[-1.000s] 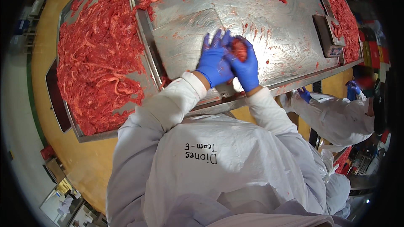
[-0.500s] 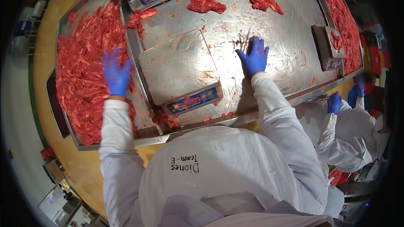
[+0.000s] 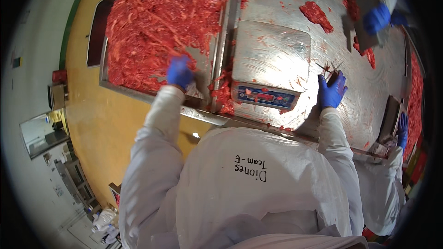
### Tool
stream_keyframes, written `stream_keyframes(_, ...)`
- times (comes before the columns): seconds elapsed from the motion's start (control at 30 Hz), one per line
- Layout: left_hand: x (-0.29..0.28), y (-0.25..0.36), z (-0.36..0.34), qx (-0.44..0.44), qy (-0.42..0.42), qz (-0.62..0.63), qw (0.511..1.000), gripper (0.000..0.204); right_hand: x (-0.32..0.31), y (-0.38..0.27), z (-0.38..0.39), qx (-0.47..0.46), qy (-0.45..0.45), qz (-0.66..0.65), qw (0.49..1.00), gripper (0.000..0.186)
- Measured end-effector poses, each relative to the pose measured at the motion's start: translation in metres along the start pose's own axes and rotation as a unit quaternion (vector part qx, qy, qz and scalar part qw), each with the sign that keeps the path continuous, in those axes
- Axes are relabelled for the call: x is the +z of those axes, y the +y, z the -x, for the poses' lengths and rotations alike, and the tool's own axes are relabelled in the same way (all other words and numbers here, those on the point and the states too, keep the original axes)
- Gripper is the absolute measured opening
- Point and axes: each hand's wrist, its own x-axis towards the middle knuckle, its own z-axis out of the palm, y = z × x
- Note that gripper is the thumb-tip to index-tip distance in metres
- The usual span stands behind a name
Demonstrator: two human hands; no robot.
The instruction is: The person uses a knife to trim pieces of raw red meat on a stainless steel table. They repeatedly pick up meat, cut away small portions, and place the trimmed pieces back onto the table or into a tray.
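Observation:
My left hand (image 3: 180,71), in a blue glove, is over the near edge of a heap of red meat strips (image 3: 161,18) in the steel trough on the left. Motion smears its fingers, and I cannot make out whether they hold any meat. My right hand (image 3: 332,93), also blue-gloved, rests on the steel table (image 3: 364,106) with fingers apart. Thin dark pointed shapes (image 3: 330,68) lie just past its fingertips, too unclear to name. Between my hands stands a bench scale (image 3: 272,53) with a bare steel plate and a lit red display.
A raised steel divider (image 3: 224,32) separates trough and table. Meat scraps (image 3: 224,94) lie beside the scale; a larger meat piece (image 3: 316,16) lies beyond it. Across the table, a co-worker's gloved hand (image 3: 376,18) is at a grey flat panel (image 3: 362,4). Another co-worker's hand (image 3: 402,131) is at right.
The view has swung left. My left hand has moved toward the trough's near edge, where bare metal shows. My right hand stays on the table. A co-worker's hand and grey panel have appeared opposite.

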Motion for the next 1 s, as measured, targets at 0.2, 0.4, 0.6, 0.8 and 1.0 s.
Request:
stream_keyframes(0.2,0.016,0.014,0.067,0.155,0.016,0.209,0.965,0.019,0.004,0.001,-0.001,-0.007,0.013,0.003,1.000,0.094)
stream_keyframes(0.4,-0.050,0.043,0.029,0.115,-0.103,0.067,0.986,0.014,0.000,0.014,0.015,-0.036,-0.010,-0.100,0.994,0.085)
stream_keyframes(0.6,-0.160,0.158,0.020,0.282,-0.052,0.284,0.915,0.028,-0.014,0.035,0.074,-0.021,-0.101,-0.294,0.950,0.078)
stream_keyframes(0.8,-0.172,0.249,0.006,0.324,-0.161,0.519,0.775,0.044,-0.028,0.046,0.116,0.018,-0.110,-0.302,0.947,0.077)
stream_keyframes(1.0,-0.103,0.187,-0.033,0.252,0.017,0.246,0.936,0.064,-0.041,0.054,0.134,0.075,-0.173,-0.354,0.916,0.074)
